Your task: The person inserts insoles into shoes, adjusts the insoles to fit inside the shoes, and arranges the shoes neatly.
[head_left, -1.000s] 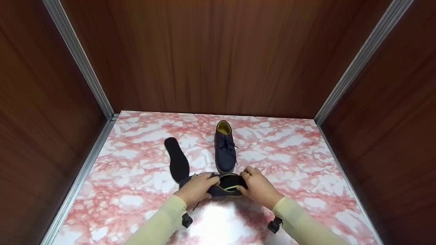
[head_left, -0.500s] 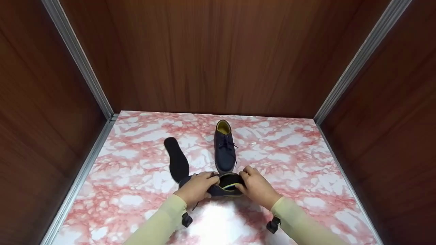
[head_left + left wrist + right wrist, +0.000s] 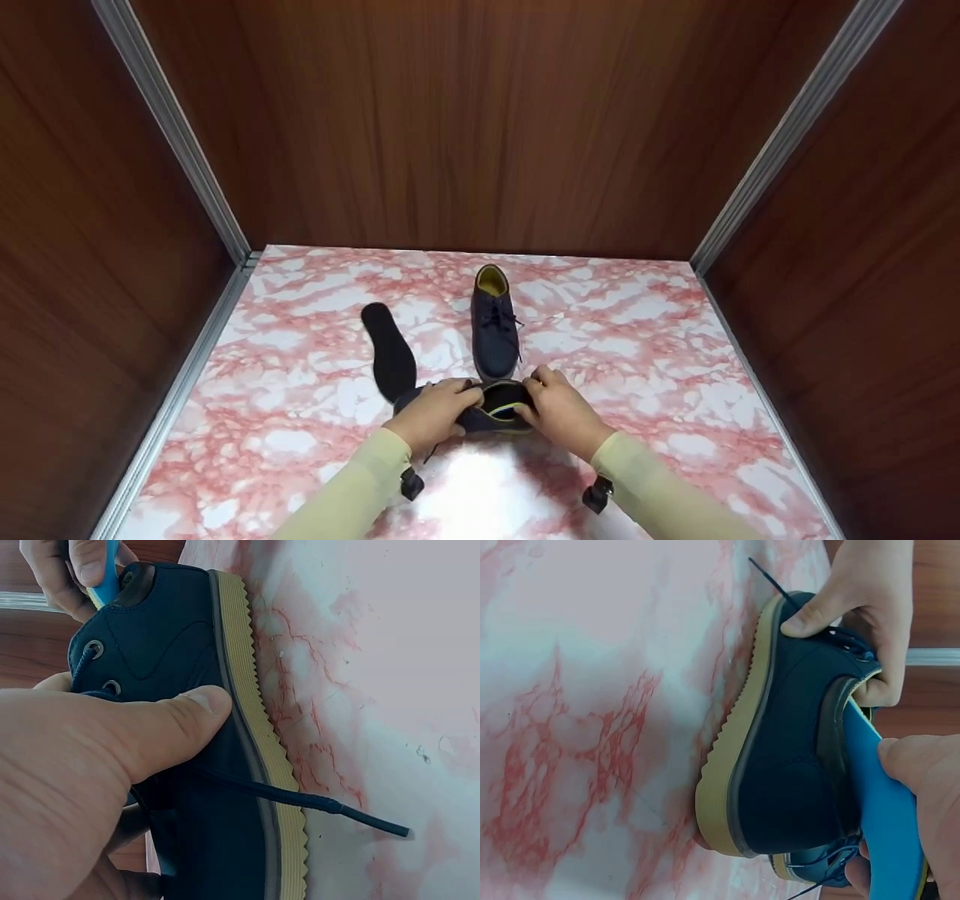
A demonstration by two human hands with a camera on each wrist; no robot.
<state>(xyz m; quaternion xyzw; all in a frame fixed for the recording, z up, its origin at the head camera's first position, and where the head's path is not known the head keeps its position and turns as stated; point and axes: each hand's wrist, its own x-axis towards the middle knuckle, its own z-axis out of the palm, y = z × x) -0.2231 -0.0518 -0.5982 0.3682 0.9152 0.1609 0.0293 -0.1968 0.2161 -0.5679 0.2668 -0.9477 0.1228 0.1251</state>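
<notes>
A dark navy lace-up shoe (image 3: 795, 757) with a ridged tan sole sits upright near the front of the table, toe to the left. My left hand (image 3: 436, 414) grips it over the laced front, thumb against the outer side (image 3: 206, 701). At the heel opening, my right hand (image 3: 564, 416) pinches an insole (image 3: 885, 802), black on top and blue beneath. That insole slants down into the shoe, its front part hidden inside. Beyond them stands a matching shoe (image 3: 495, 341) with a yellow lining, toe pointing toward me.
A second black insole (image 3: 392, 356) lies flat on the left, its wide end close to the gripped shoe's toe. The red-and-white marbled table (image 3: 300, 450) is bounded by brown wood-grain panels (image 3: 465, 135) at the back and both sides.
My right hand has shifted slightly left, pushing the insole a little further toward the toe. The left hand and the gripped shoe stay in place.
</notes>
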